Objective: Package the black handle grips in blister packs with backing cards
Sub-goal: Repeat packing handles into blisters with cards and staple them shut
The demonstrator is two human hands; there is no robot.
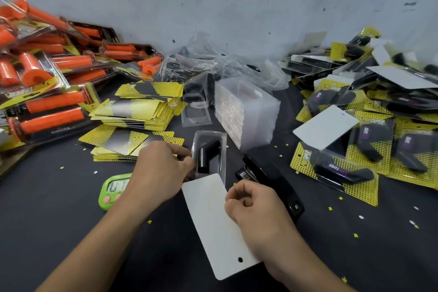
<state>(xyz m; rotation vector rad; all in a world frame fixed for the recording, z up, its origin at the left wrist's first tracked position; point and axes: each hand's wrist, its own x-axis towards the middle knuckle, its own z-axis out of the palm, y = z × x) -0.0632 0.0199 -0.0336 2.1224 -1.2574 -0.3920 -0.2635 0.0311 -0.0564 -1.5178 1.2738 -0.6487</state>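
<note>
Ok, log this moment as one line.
left hand: holds blister pack, black grip inside | right hand: pinches backing card at pack's near end | stapler: untouched

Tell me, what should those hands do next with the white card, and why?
Probably slide the white card farther into the blister pack. The black grip already lies in the pack, only the card's far end reaches it, the left hand holds the pack and the right hand pinches the card's edge.

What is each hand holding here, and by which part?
The right hand pinches the white backing card at its right edge; the left hand holds the clear blister pack at its near left edge.
</note>
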